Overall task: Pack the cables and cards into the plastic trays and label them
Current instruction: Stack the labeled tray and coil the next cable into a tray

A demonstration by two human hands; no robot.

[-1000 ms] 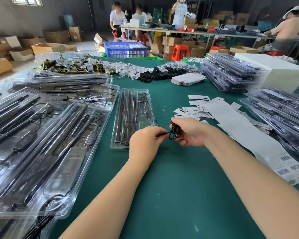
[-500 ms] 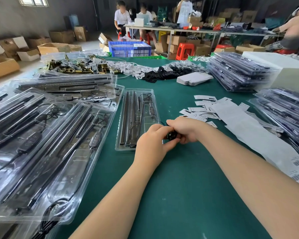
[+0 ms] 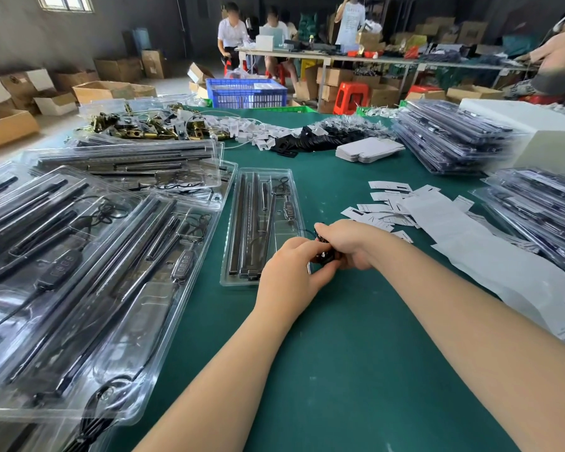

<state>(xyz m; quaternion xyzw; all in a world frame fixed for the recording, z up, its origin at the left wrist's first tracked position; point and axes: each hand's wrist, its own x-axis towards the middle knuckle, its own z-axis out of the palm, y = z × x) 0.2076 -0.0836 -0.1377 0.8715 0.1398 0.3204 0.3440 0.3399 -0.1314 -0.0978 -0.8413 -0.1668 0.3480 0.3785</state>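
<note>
Green surface (image 3: 356, 370), broad, carrying everything. Overlapping clear trays (image 3: 88, 288) of black bars and cables across the left side. Stacks of closed packs (image 3: 454, 141) at the far right, beside a white box (image 3: 552, 135). Long white label strip (image 3: 490, 265) running down the right, barcodes at its near end. One open plastic tray (image 3: 261, 223) lying near the middle, black bars along its left channels, a small controller in its right part. Loose white cards (image 3: 382, 210) scattered just right of that tray. Left hand (image 3: 291, 275) and right hand (image 3: 349, 243) meeting at the tray's near right corner, each grip closed on a small black coiled cable (image 3: 327, 256), held pinched between both sets of fingers, just above the surface.
</note>
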